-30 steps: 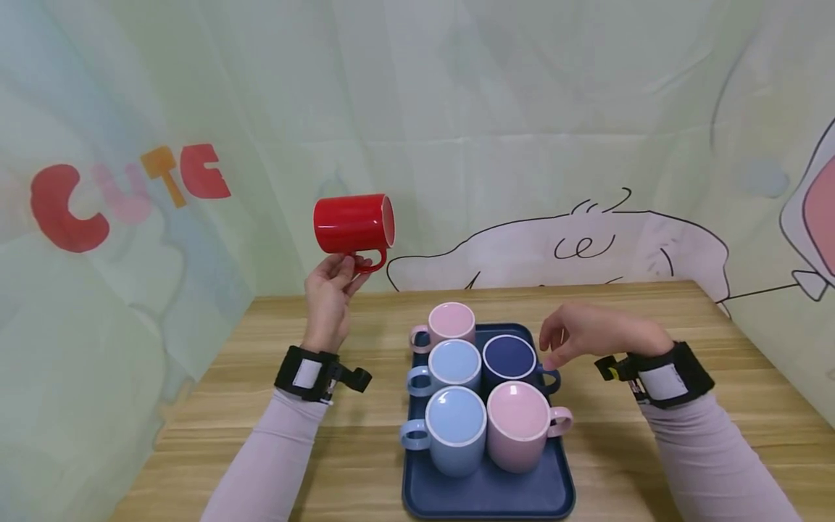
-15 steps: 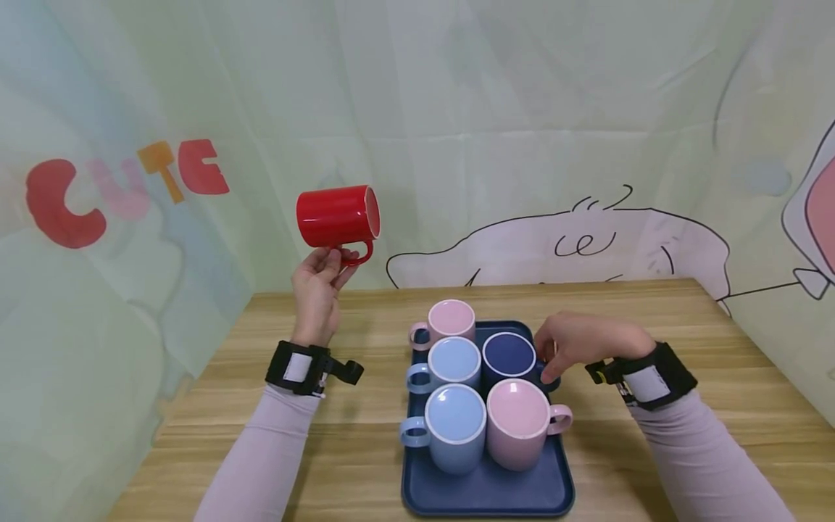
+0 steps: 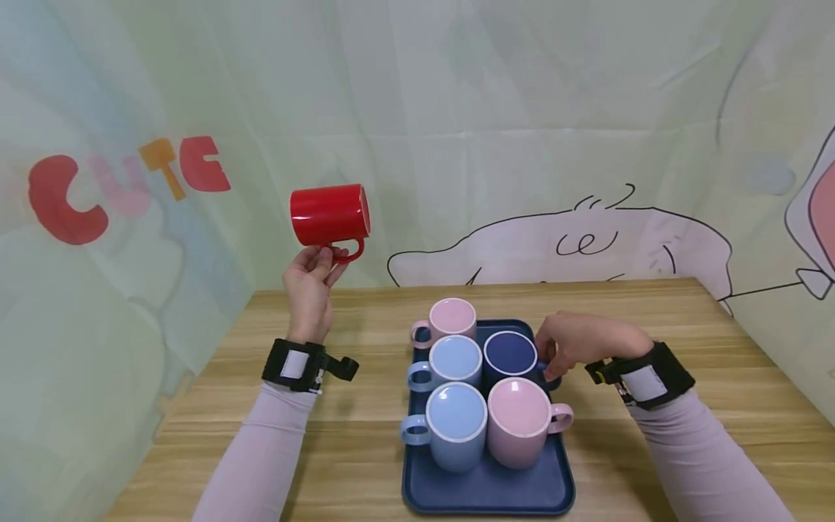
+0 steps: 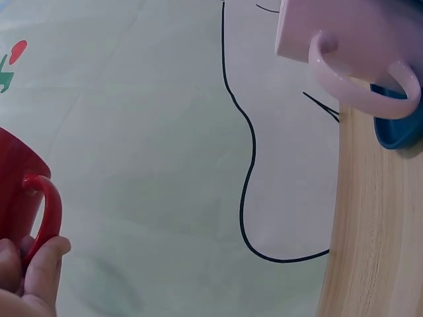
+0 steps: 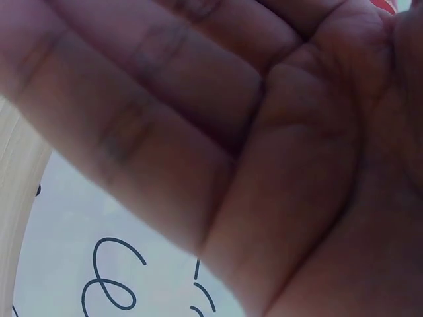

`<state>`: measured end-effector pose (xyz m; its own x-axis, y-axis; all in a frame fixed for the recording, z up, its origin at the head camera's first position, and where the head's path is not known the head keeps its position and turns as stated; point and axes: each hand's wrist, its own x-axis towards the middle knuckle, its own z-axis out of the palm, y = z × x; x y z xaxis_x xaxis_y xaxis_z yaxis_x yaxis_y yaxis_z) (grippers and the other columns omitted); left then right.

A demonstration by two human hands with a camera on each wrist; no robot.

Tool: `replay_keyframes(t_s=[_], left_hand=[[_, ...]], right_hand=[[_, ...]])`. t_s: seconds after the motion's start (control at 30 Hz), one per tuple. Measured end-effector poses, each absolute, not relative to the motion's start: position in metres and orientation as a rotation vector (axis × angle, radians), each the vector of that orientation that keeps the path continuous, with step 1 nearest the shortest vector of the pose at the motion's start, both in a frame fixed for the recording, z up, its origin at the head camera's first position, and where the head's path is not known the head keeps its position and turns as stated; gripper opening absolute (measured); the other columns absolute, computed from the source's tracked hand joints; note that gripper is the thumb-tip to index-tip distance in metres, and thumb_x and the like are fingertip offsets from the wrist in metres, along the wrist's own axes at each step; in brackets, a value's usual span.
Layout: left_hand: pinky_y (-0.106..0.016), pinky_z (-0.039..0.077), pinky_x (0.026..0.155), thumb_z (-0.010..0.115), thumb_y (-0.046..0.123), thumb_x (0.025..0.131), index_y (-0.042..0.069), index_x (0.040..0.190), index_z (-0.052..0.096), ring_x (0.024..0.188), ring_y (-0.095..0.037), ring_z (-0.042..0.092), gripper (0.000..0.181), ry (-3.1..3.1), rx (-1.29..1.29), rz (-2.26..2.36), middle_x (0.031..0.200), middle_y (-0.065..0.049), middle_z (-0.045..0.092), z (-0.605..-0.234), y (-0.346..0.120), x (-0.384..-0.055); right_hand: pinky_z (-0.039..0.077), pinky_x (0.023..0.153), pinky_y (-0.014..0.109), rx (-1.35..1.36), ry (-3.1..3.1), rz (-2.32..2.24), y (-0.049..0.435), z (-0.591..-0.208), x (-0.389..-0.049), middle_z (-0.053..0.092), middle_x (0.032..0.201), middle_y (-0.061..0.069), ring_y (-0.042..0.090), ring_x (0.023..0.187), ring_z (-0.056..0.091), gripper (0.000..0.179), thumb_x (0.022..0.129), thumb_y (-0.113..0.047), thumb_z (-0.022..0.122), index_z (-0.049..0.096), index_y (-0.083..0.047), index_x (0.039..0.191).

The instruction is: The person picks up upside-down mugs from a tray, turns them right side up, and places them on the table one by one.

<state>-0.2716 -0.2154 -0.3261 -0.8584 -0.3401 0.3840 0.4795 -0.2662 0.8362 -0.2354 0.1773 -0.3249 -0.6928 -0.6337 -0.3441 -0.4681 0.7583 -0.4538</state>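
A glossy red mug (image 3: 329, 215) lies on its side in the air at the back left, handle down. My left hand (image 3: 308, 293) pinches that handle; in the left wrist view the fingers (image 4: 45, 267) close on the red handle (image 4: 51, 214). On the tray, a dark navy mug (image 3: 511, 354) stands upright in the right column. My right hand (image 3: 587, 339) pinches its handle at the right side, thumb in front, covering most of the handle. The right wrist view is filled by the palm and fingers (image 5: 132, 125), and the navy mug is hidden there.
A dark blue tray (image 3: 485, 499) bears a pink mug (image 3: 453, 317) at the back left, a light blue mug (image 3: 455, 357) behind another light blue mug (image 3: 456, 413), and a pink mug (image 3: 519, 409) at front right. The wooden table (image 3: 365, 435) meets a printed curtain (image 3: 417, 109).
My left hand has carried the red mug a little left and up. My right hand has moved slightly left and taken hold of the navy mug's handle.
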Motion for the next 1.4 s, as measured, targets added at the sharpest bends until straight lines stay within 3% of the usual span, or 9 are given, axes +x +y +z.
replay_keyframes(t_s=[0.37,0.7,0.93,1.17,1.4], left_hand=[[-0.028,0.054,0.085,0.063,0.014,0.091,0.000,0.115,0.060,0.096,-0.029,0.063,0.028,-1.562,-0.086,-2.023,0.110,-0.022,0.058,-0.327,-0.226,-0.269],[-0.028,0.054,0.084,0.063,0.013,0.091,-0.003,0.115,0.060,0.100,-0.033,0.062,0.030,-1.544,-0.003,-1.948,0.108,-0.018,0.058,-0.336,-0.243,-0.274],[-0.028,0.055,0.083,0.064,0.014,0.089,-0.004,0.111,0.061,0.096,-0.029,0.063,0.028,-1.538,0.044,-1.909,0.102,-0.017,0.058,-0.342,-0.255,-0.278],[-0.024,0.057,0.077,0.066,0.012,0.088,-0.008,0.111,0.062,0.089,-0.025,0.065,0.031,-1.512,0.095,-1.912,0.096,-0.016,0.059,-0.347,-0.261,-0.280],[-0.020,0.057,0.070,0.064,0.004,0.089,-0.008,0.108,0.063,0.086,-0.025,0.065,0.022,-1.489,0.143,-1.894,0.092,-0.016,0.059,-0.351,-0.265,-0.280]], right_hand=[[0.052,0.061,0.030,-0.880,2.462,-0.468,0.178,-0.325,-0.235,0.065,0.076,-0.004,0.013,0.067,0.059,0.010,0.077,-0.010,0.077,0.071,-0.012,0.085],[0.053,0.062,0.032,-0.875,2.471,-0.456,0.178,-0.326,-0.235,0.065,0.076,-0.005,0.013,0.068,0.059,0.010,0.077,-0.011,0.077,0.071,-0.013,0.084],[0.053,0.062,0.032,-0.892,2.468,-0.463,0.178,-0.326,-0.234,0.065,0.075,-0.005,0.013,0.068,0.059,0.009,0.077,-0.010,0.076,0.071,-0.012,0.084],[0.053,0.062,0.031,-0.891,2.471,-0.455,0.178,-0.325,-0.234,0.065,0.075,-0.005,0.013,0.067,0.059,0.009,0.077,-0.010,0.076,0.071,-0.012,0.084],[0.053,0.060,0.029,-0.905,2.462,-0.461,0.178,-0.324,-0.233,0.065,0.075,-0.004,0.012,0.067,0.058,0.009,0.077,-0.010,0.077,0.071,-0.012,0.085]])
